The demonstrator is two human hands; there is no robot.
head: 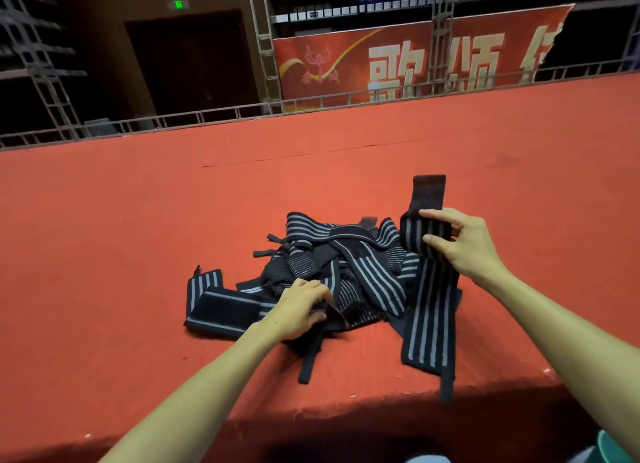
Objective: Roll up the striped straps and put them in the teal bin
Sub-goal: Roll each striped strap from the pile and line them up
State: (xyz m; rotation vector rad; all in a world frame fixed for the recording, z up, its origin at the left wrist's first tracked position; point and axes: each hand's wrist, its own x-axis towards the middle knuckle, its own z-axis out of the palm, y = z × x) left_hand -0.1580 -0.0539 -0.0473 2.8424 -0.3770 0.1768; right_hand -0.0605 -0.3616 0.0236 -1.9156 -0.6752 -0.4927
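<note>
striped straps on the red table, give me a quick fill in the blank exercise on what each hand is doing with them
1. The right hand holds one striped strap lifted beside the ____ of straps.
2. The left hand rests on the pile of straps, which lies on a ____ cloth.
3. The held strap's lower tail hangs over the table's ____ edge.

Missing words: pile; red; near
</note>
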